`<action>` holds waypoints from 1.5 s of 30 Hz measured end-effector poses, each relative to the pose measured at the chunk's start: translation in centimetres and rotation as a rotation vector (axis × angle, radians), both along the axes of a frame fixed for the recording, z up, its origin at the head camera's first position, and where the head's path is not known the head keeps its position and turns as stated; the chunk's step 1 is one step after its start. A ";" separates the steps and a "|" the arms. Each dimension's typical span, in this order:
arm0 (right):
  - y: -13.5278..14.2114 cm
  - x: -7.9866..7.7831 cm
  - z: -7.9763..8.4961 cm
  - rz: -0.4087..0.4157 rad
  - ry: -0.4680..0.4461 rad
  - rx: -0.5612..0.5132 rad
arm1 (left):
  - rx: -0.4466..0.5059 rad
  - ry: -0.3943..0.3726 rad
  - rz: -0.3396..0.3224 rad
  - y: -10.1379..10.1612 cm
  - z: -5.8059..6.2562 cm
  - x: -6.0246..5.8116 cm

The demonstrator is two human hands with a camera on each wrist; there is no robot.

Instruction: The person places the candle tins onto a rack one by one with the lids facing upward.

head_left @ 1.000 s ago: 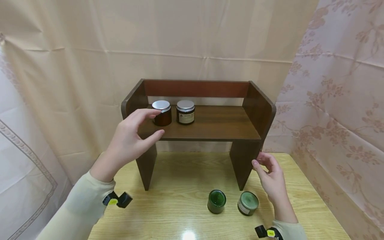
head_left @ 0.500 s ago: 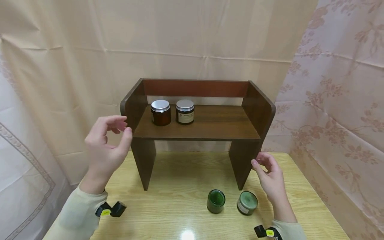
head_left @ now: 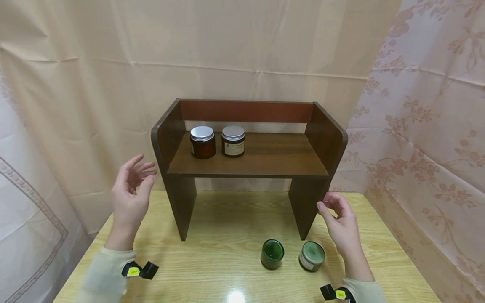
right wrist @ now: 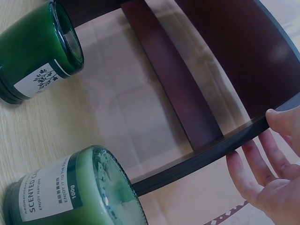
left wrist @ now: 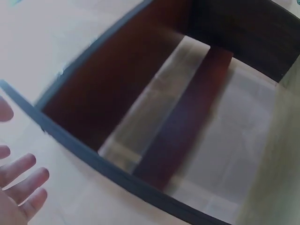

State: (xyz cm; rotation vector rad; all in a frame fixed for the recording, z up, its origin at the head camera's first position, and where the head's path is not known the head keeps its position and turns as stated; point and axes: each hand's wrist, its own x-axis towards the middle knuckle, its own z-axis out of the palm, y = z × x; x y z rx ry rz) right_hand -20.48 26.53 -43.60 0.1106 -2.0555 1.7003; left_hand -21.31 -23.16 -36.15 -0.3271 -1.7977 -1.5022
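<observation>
A dark brown wooden shelf (head_left: 273,162) stands on the table, bearing two dark jars with silver lids. The left one is an amber jar (head_left: 203,148); beside it sits a labelled jar (head_left: 233,148). My left hand (head_left: 130,198) hovers left of the shelf, fingers loosely bent, holding nothing. In the left wrist view, its fingers (left wrist: 30,180) are apart from the side panel. My right hand (head_left: 342,223) holds the right side panel's front edge, thumb in front and fingers (right wrist: 253,159) against the outer face.
On the table (head_left: 212,269), before the shelf's right leg, are an open green glass jar (head_left: 272,254) and a pale-topped green scented candle (head_left: 312,256). Beige cloth (head_left: 246,50) hangs behind, and floral cloth (head_left: 428,126) hangs at the right.
My left hand has drawn back from beside the amber jar to the left of the shelf, and its fingers have spread slightly. The right hand and the jars stay in place.
</observation>
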 end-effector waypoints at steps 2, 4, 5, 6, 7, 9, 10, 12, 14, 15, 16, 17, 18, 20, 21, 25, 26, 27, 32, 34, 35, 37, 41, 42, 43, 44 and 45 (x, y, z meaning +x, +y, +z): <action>0.0 -0.1 0.0 0.002 0.009 0.005 | 0.025 -0.039 -0.031 -0.4 -0.9 -0.3; 0.0 -0.2 0.0 0.006 0.017 0.009 | 0.043 -0.080 -0.056 -0.7 -1.8 -0.6; 0.0 -0.2 0.0 0.006 0.019 0.012 | 0.042 -0.100 -0.061 -0.8 -2.2 -0.8; -0.1 -0.2 0.1 0.004 0.018 0.017 | 0.036 -0.117 -0.064 -1.0 -2.6 -0.9; -0.1 -0.2 0.1 0.002 0.019 0.023 | 0.025 -0.133 -0.064 -1.1 -3.0 -1.1; -0.1 -0.2 0.0 0.004 0.020 0.025 | 0.007 -0.162 -0.068 -1.3 -3.8 -1.4; -0.1 -0.2 0.1 0.004 0.020 0.028 | 0.002 -0.168 -0.072 -1.3 -4.2 -1.5; -0.1 -0.2 0.0 0.004 0.020 0.031 | 0.007 -0.174 -0.085 -1.4 -4.8 -1.6; -0.1 -0.2 0.0 0.005 0.016 0.030 | 0.027 -0.168 -0.106 -1.3 -5.2 -1.7; -0.1 -0.2 0.0 0.005 0.014 0.031 | 0.038 -0.166 -0.116 -1.3 -5.4 -1.7; -0.2 -0.2 0.0 0.003 0.010 0.031 | 0.049 -0.162 -0.128 -1.3 -5.6 -1.7; -0.2 -0.2 0.0 0.002 0.007 0.029 | 0.060 -0.160 -0.140 -1.3 -5.8 -1.6; -0.3 -0.2 0.0 0.000 0.003 0.030 | 0.073 -0.155 -0.153 -1.3 -6.0 -1.6; -0.3 -0.2 0.0 -0.001 0.001 0.031 | 0.096 -0.143 -0.181 -1.3 -6.4 -1.5; -0.4 -0.2 0.0 0.000 0.001 0.030 | 0.105 -0.138 -0.194 -1.4 -6.5 -1.4; -0.3 -0.2 -0.1 0.002 0.008 0.021 | 0.098 -0.106 -0.230 -1.3 -6.9 -1.2; -0.3 -0.1 -0.2 0.000 0.008 0.020 | 0.089 -0.102 -0.232 -1.3 -7.0 -1.2; -0.3 -0.1 -0.2 0.000 0.011 0.016 | 0.077 -0.101 -0.232 -1.3 -7.0 -1.1; -0.2 0.0 -0.3 -0.006 0.010 0.014 | 0.075 -0.107 -0.241 -1.2 -7.2 -0.8; -0.1 0.0 -0.3 -0.007 0.008 0.020 | 0.072 -0.108 -0.243 -1.0 -7.2 -0.6; -0.1 0.0 -0.3 -0.008 0.006 0.023 | 0.070 -0.109 -0.245 -1.0 -7.2 -0.5; 0.0 0.0 -0.3 -0.009 0.004 0.030 | 0.053 -0.110 -0.240 -0.8 -7.3 -0.5; 0.0 0.0 -0.2 -0.015 0.002 0.032 | 0.019 -0.124 -0.222 -0.7 -7.6 -0.5; 0.0 0.0 -0.2 -0.014 0.003 0.033 | 0.018 -0.128 -0.219 -0.7 -7.6 -0.6; 0.0 0.0 -0.2 -0.014 0.003 0.034 | 0.017 -0.134 -0.218 -0.7 -7.7 -0.6; 0.1 0.0 -0.2 -0.011 0.004 0.035 | 0.019 -0.142 -0.218 -0.7 -7.7 -0.5; 0.0 0.0 -0.2 -0.013 0.001 0.038 | 0.020 -0.149 -0.220 -0.7 -7.8 -0.5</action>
